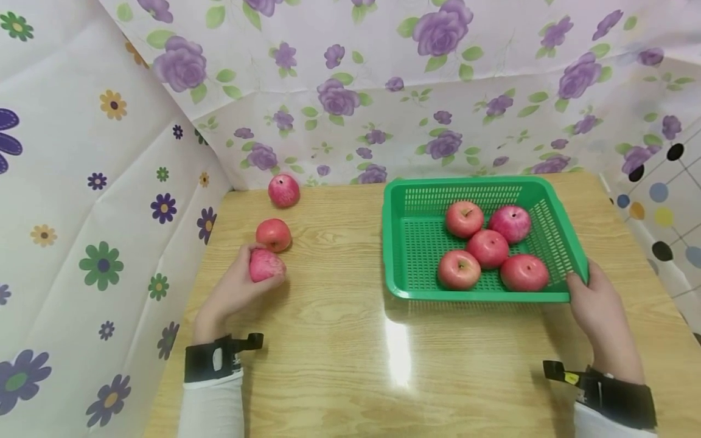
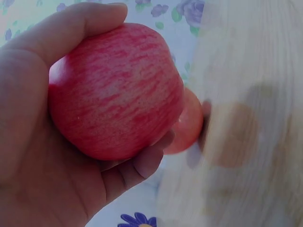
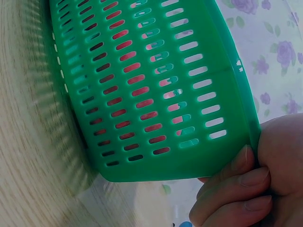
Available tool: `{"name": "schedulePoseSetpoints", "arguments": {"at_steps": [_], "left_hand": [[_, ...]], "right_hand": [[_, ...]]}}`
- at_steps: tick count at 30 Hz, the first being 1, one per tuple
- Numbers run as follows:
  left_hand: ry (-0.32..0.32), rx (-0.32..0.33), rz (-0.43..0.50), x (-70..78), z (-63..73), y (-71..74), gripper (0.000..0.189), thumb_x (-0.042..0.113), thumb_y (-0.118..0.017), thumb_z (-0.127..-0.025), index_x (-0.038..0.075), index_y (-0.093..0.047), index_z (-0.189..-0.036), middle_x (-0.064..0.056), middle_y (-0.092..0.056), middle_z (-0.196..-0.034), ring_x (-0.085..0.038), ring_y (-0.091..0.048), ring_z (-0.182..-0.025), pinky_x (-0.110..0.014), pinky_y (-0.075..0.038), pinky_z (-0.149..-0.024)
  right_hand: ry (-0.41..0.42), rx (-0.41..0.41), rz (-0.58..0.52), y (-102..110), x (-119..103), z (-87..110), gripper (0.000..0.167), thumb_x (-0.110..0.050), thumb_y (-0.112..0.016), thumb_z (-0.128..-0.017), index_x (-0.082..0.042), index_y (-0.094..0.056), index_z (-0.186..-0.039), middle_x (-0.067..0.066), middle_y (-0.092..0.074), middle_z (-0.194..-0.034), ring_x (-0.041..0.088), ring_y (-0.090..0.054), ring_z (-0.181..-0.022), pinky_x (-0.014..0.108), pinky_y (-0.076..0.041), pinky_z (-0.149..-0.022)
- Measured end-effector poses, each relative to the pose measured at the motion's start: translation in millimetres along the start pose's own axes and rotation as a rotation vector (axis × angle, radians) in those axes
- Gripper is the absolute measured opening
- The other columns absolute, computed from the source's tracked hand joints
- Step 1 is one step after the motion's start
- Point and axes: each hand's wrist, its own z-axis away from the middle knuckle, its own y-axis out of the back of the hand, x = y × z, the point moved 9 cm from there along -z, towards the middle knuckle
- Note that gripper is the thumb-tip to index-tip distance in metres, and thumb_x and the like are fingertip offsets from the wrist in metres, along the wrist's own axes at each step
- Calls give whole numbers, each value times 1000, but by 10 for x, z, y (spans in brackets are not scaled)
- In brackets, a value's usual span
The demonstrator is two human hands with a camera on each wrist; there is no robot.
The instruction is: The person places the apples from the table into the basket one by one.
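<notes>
My left hand (image 1: 235, 292) grips a streaky red apple (image 1: 266, 266), its thumb and fingers wrapped round the sides. Just beyond it a second apple (image 1: 275, 234) sits on the table, partly covered by the held one in the left wrist view. Farther back, near the floral cloth, lies a third, darker apple (image 1: 283, 191). On the right, my right hand (image 1: 599, 307) holds the near right corner of a green plastic basket (image 1: 390, 243), thumb over the rim and fingers curled beneath. Several red apples (image 1: 488, 249) lie in the basket's right half.
A light wooden table (image 1: 328, 353) carries everything. White cloth with purple roses (image 1: 339, 97) hangs along the back edge, and a flowered sheet (image 1: 104, 267) stands along the left. Dotted tile-like covering (image 1: 662, 207) borders the right side.
</notes>
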Motion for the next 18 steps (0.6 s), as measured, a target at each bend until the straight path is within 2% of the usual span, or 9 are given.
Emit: {"name": "schedulePoseSetpoints", "arguments": {"at_steps": [7, 14, 18], "left_hand": [[-85, 22, -18, 183, -85, -55, 91, 40, -87, -91, 13, -30, -155, -22, -52, -146, -39, -57, -131, -60, -44, -113], [-238, 50, 29, 519, -219, -99, 85, 30, -88, -91, 10, -35, -154, -18, -52, -142, -36, -60, -123, -57, -49, -107], [-241, 83, -1, 635, -275, -108, 84, 33, -88, -90, 12, -38, -154, -18, -52, -142, -37, -60, -122, -57, -53, -103]], "right_hand": [[-5, 4, 3, 11, -4, 1, 73, -40, -24, -114, 0, -1, -170, 39, -21, -167, 64, -22, -150, 83, -24, -110], [-2, -2, -4, 12, -2, 10, 73, -41, -24, -114, 0, -1, -170, 39, -20, -167, 64, -20, -150, 83, -23, -110], [-3, -6, -4, 5, 2, 2, 73, -41, -24, -114, 0, 0, -169, 39, -19, -167, 64, -19, -150, 83, -22, -111]]}}
